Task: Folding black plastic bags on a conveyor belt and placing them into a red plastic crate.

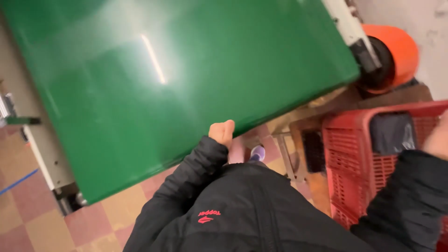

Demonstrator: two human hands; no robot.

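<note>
Both hands are out: your left hand point(222, 132) rests curled against the green conveyor belt point(177, 79) edge at 6 o'clock, pinching nothing. Your right hand point(437, 140), at 3 o'clock over the red crate point(350, 154), is mostly cropped, so can't tell its grip.

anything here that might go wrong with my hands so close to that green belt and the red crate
1. The left hand sits right at the edge of the green conveyor belt; if the belt runs, fingers or the black sleeve could get caught.
2. The orange end roller is exposed close by, a likely pinch point.
3. The right hand, only partly in view, hangs above the red plastic crate, which stands close to the person's body; a knock or stumble seems possible.
</note>
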